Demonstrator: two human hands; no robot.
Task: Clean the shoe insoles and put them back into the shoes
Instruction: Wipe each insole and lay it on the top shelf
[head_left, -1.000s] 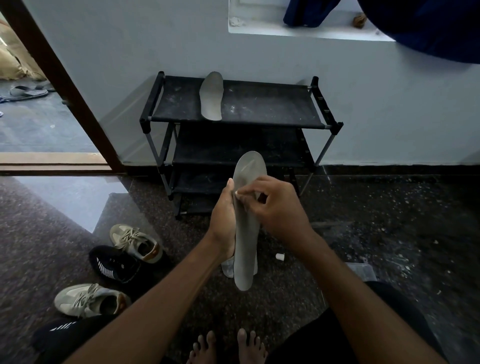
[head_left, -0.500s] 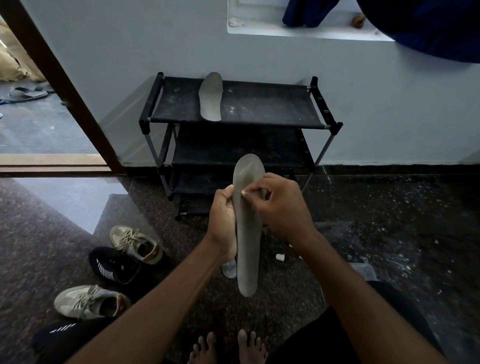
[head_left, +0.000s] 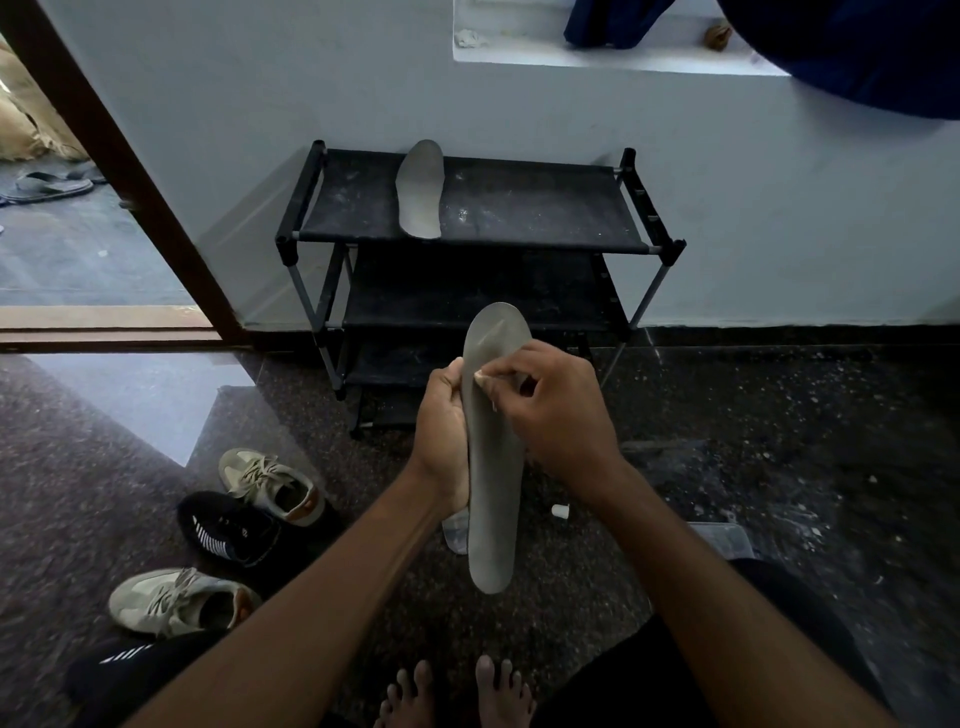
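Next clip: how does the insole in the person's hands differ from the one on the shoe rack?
The held insole stands nearly upright, toe end up; the rack insole lies flat on the top shelf of the shoe rack. The left hand grips the held insole and the right hand pinches it near the toe; nothing touches the rack insole. Both are grey and alike in shape.
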